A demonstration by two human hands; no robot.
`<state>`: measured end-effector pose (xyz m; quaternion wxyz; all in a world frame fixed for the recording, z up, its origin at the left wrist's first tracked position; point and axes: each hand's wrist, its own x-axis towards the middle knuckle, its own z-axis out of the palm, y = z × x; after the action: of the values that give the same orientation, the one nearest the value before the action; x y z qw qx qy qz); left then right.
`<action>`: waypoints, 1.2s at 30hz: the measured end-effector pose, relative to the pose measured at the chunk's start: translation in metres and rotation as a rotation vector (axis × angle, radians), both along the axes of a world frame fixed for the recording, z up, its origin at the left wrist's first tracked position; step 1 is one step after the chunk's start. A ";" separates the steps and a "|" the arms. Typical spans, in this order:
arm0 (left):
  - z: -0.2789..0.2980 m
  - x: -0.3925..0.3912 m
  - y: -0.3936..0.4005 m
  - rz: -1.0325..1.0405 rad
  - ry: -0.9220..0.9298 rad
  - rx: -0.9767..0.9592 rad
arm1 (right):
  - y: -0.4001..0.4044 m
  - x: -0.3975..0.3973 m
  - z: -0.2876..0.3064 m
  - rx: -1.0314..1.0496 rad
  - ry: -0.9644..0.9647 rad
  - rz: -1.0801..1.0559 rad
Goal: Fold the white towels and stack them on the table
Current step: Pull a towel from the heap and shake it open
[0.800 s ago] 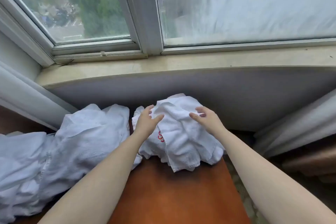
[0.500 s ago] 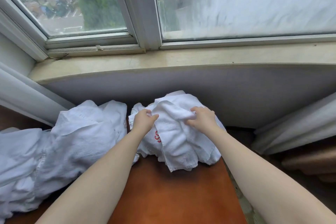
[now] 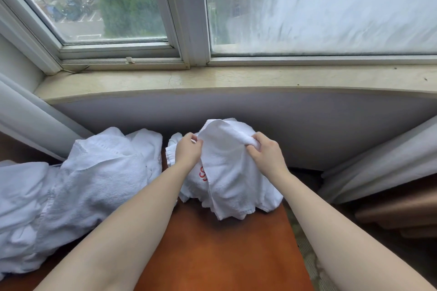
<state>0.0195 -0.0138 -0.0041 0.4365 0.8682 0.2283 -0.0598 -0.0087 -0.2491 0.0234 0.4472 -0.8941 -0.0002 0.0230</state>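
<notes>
A crumpled white towel [image 3: 230, 172] with red stitching lies at the far end of the orange-brown table [image 3: 220, 253], against the wall under the window. My left hand [image 3: 188, 150] pinches its upper edge on the left. My right hand [image 3: 266, 152] grips a bunched fold of the same edge on the right. The top of the towel is raised off the heap between the two hands. A second white towel [image 3: 94, 179] lies rumpled on the left part of the table, apart from both hands.
More white cloth [image 3: 19, 198] is heaped at the far left edge. A stone window sill [image 3: 236, 80] runs above the wall behind the table. Curtains [image 3: 383, 168] hang at both sides. Carpeted floor [image 3: 314, 264] lies right of the table.
Both hands went from resting on top of the towel to closing on its upper edge, and they have lifted that edge up from the heap.
</notes>
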 end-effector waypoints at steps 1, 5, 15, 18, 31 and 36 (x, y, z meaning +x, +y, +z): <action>0.007 0.000 -0.001 0.052 -0.048 -0.075 | -0.002 -0.002 0.004 0.022 -0.021 -0.041; 0.048 0.002 -0.001 0.102 -0.202 -0.333 | -0.009 -0.004 0.031 0.133 -0.150 -0.217; 0.173 0.006 -0.001 -0.031 -0.452 -0.543 | 0.001 0.000 0.151 0.289 -0.613 -0.509; 0.218 0.000 0.014 -0.091 -0.584 -0.504 | 0.007 -0.004 0.192 0.298 -0.701 -0.493; 0.272 -0.049 0.124 0.125 -0.746 -0.019 | 0.099 -0.081 0.232 0.216 -0.752 -0.201; 0.173 -0.076 0.139 0.301 -0.332 -0.530 | 0.147 -0.108 0.164 0.056 -0.425 0.064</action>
<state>-0.0568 0.1257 0.1685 0.6819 0.6792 0.2562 0.0903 -0.1162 -0.1018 0.1879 0.4606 -0.8657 -0.1234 -0.1520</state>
